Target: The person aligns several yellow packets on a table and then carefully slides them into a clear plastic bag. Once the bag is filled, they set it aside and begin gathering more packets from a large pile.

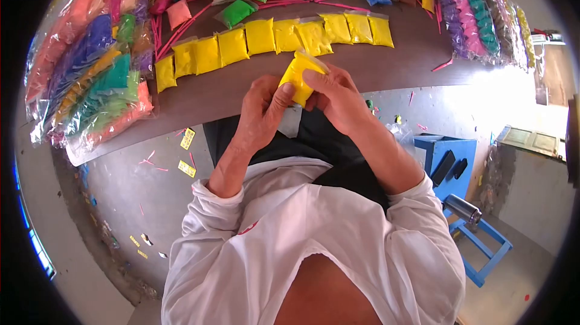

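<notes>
The left hand [261, 107] and the right hand [338, 96] both have hold of one yellow packet [294, 78], fingers bent and thumbs pressed on its face, near the close edge of the desk [399, 72]. Just beyond it, a slightly curved row of yellow packets [233, 46] crosses the desk; from above, the held one's top overlaps this row. Behind the row lie loose coloured packets [238, 12] and thin pink sticks [181, 34], some sticks partly under packets. Clear bags of coloured packets crowd both ends: a left pile [90, 83], reaching the near edge, and a right pile [471, 17]. A lone pink stick [443, 64] lies near the right pile. Below, yellow cards [187, 139] and scraps litter the floor [130, 174]; to the right, a metal flask [463, 209] lies by a blue stool [486, 261].
</notes>
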